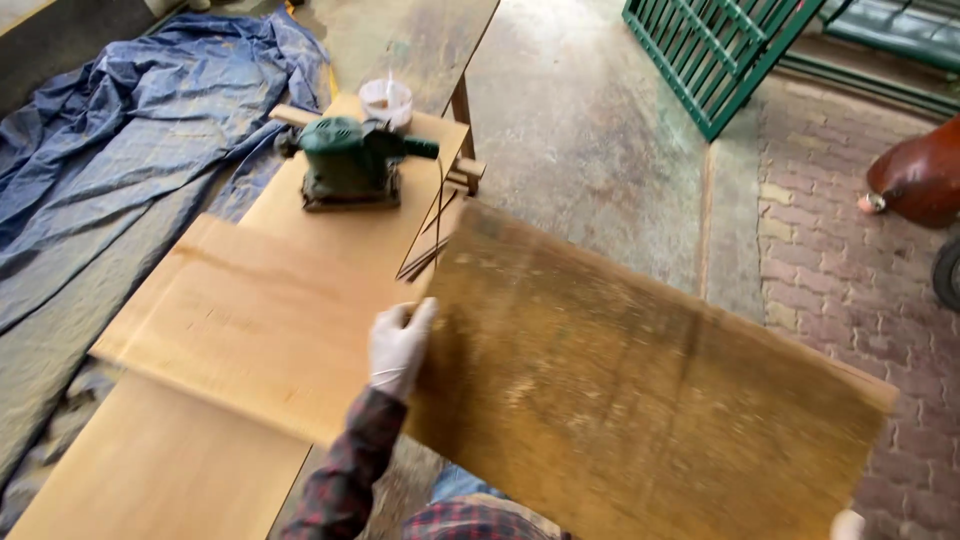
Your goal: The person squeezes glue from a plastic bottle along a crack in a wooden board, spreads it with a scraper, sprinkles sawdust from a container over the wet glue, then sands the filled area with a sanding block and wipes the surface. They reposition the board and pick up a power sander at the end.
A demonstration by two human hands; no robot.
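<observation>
Head view: the gloved left hand [400,345] grips the edge of a stained brown plywood sheet [640,400]; the right hand [848,524] barely shows, grip unclear; a green electric sander [350,160] rests idle on pale boards [250,310].

head cam | looks steeply down, forward | close over workbench [330,240] | single view
</observation>
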